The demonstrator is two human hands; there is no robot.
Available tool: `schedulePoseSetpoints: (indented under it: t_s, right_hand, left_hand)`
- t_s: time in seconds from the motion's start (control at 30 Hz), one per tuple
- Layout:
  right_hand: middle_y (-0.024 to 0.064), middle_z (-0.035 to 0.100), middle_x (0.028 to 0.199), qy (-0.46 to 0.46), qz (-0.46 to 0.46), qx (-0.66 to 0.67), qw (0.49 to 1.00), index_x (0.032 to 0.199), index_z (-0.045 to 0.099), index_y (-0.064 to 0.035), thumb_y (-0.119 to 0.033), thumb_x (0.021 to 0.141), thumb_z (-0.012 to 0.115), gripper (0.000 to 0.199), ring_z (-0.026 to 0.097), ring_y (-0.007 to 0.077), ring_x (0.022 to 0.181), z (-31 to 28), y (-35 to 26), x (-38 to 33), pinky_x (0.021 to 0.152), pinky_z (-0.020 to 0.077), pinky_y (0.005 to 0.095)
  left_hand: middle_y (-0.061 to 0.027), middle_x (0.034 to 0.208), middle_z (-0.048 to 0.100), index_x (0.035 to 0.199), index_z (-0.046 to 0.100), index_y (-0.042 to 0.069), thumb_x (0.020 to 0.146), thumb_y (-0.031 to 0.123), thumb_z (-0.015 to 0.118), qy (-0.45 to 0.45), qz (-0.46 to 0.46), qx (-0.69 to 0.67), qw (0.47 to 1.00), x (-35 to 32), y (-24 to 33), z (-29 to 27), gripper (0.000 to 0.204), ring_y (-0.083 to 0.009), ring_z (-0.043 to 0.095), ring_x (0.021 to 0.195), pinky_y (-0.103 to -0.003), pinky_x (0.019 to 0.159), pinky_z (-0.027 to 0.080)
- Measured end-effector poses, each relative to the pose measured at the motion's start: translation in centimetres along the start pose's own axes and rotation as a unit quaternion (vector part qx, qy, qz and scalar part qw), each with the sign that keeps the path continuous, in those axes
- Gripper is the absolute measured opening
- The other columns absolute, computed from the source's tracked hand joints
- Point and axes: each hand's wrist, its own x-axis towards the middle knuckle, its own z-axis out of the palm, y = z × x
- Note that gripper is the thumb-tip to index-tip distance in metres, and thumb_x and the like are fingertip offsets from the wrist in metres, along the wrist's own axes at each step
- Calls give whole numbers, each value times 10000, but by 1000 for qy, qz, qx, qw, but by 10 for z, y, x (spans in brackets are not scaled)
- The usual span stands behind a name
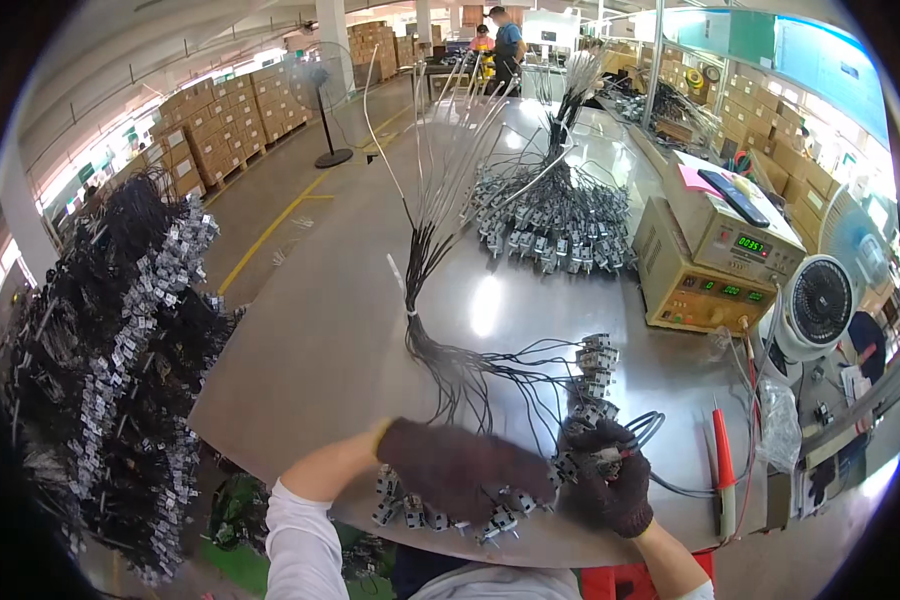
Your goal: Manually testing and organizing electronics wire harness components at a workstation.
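My left hand (460,470), in a dark knitted glove, is smeared by motion above a row of small metal-bodied parts with wire tails (410,508) at the near table edge; its fingers cannot be made out. In a matching glove, my right hand (610,480) is closed around the end of a grey cable (654,432), beside more of the same parts (595,370). Black wires run from these parts to a tied wire bundle (412,313), its pale ends fanning away from me. What the cable ends in is mostly hidden by my fingers.
Another wired bundle (555,225) lies farther up the metal table (300,350). At right stand two stacked test instruments (705,275), a small fan (820,300) and a red-handled probe (722,450). Many wired parts hang at left (120,370). Two people (505,50) are far off.
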Motion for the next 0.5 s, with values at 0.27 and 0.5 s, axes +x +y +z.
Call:
schedulePoseSetpoints:
  t_s: [0.27, 0.5]
  right_hand:
    - [142, 760, 1193, 1, -16, -3, 1000, 1284, 668, 0, -45, 950, 746, 346, 732, 214, 1066, 1, -12, 6, 937, 583, 384]
    - [136, 745, 1239, -11, 30, 45, 998, 1366, 625, -9, -62, 988, 722, 394, 723, 215, 1108, -5, -10, 16, 965, 584, 372]
  left_hand:
    - [-201, 1682, 373, 1570, 495, 118, 736, 311, 829, -99, 10, 215, 972, 14, -5, 55, 918, -392, 297, 1601, -523, 1334, 260]
    - [-176, 1700, 361, 1612, 445, 100, 758, 279, 804, 27, -44, 266, 963, 24, -15, 65, 943, -347, 322, 1599, -484, 1292, 335]
